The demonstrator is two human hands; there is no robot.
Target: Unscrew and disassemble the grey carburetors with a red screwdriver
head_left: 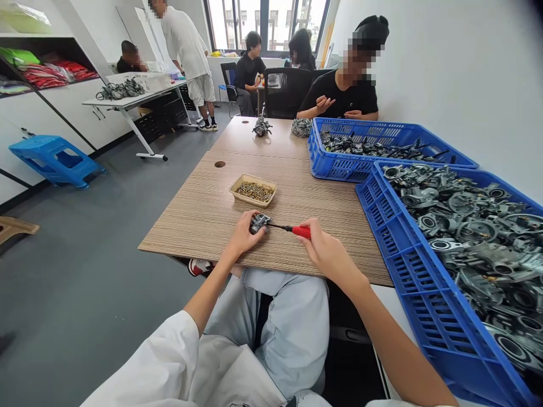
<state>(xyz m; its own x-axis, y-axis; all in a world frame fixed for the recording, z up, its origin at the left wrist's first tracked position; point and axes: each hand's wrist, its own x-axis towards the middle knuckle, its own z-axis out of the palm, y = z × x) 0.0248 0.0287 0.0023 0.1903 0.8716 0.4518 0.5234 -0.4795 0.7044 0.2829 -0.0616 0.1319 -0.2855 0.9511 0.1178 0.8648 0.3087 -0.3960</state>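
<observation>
On the wood-grain table (195, 226), my left hand (245, 234) grips a grey metal carburetor body (259, 221) near the front edge. My right hand (319, 244) is closed round the red handle of a screwdriver (300, 231), held nearly level. Its dark shaft points left, and the tip meets the right side of the carburetor body; the exact contact point is too small to make out. Just beyond my left hand sits a tan tray (253, 202) filled with small brass-coloured parts, apart from both hands.
Two blue crates (384, 249) (316, 161) of metal castings line the right side. An assembled carburetor (262, 127) and a coiled metallic bundle (301, 128) stand at the table's far end. A person (343, 93) sits there; others are farther back. A blue stool (55, 158) is left.
</observation>
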